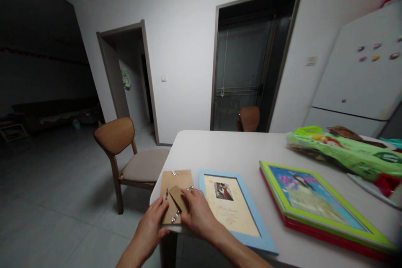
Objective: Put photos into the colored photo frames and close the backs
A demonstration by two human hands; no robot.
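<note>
A brown picture-frame backing board (168, 178) with several shiny metal clips lies at the near left corner of the white table. My left hand (152, 220) grips its left edge, fingertips on top by a clip and thumb low at the front edge. A smaller brown flap (178, 197), tilted across the board, is pinched in my right hand (198, 211); whether it is joined to the board cannot be seen under my fingers. Just right of that hand lies a light blue photo frame (251, 213), face up with a cream print and a small photo.
Green and red picture frames (314, 201) are stacked on the right. Behind them a green plastic bag (351, 146) lies by a plate. A wooden chair (117, 136) stands left of the white table (220, 144), another chair (249, 118) behind it.
</note>
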